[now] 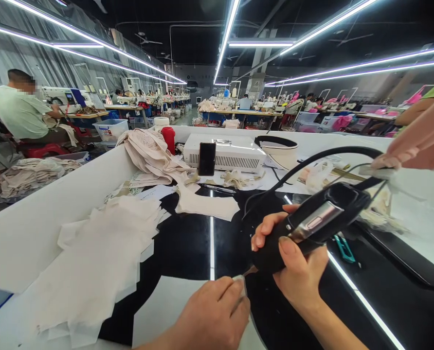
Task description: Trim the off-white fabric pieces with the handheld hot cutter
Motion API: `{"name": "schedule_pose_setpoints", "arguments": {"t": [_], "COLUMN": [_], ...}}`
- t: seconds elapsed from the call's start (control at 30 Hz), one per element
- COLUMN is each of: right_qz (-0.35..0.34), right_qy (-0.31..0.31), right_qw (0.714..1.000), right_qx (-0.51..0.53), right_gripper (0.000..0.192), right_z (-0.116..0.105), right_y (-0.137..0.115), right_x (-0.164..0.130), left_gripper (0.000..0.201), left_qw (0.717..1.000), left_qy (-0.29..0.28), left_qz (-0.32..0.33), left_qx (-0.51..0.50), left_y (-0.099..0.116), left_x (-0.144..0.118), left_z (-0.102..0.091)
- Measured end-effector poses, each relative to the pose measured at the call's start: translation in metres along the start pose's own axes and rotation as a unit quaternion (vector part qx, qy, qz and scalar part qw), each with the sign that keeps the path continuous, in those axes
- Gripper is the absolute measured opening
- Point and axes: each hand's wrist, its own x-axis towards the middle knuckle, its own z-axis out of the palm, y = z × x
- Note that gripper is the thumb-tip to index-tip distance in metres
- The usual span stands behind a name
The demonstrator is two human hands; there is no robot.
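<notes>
left hand pinches white fabric piece | right hand grips black tool | bin contents unclear

Black tool with a silver panel and a small pink mark is showing against the glossy black table; its cable is also black. White fabric pieces are lying plain, no print. Beige cloth pile is showing a faint pale pattern. White box is carrying a black phone in front. Red cylinder is standing out behind the cloth. Teal clip is lying on the black surface. Seated person's shirt is reading pale green. Pink fabric is entering at the right edge.
</notes>
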Motion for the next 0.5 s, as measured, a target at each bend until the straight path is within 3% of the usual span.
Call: {"name": "schedule_pose_setpoints", "arguments": {"t": [0.13,0.37,0.5], "right_qz": [0.003,0.007,0.006], "right_qy": [0.000,0.000,0.000], "right_qw": [1.000,1.000,1.000], "right_qx": [0.004,-0.002,-0.003], "right_gripper": [0.038,0.039,0.038], "right_z": [0.0004,0.0012,0.0021], "right_y": [-0.0007,-0.0015,-0.0011], "right_x": [-0.0003,0.0002,0.0012], "left_gripper": [0.029,0.021,0.023], "left_qw": [1.000,0.999,1.000], "left_qy": [0.014,-0.034,-0.021], "left_qz": [-0.004,0.008,0.010], "left_qx": [0.005,0.010,0.013], "left_y": [0.0002,-0.0013,-0.0004], "left_x": [-0.0009,-0.0084,-0.0077], "left_z": [-0.0003,0.0010,0.0017]}}
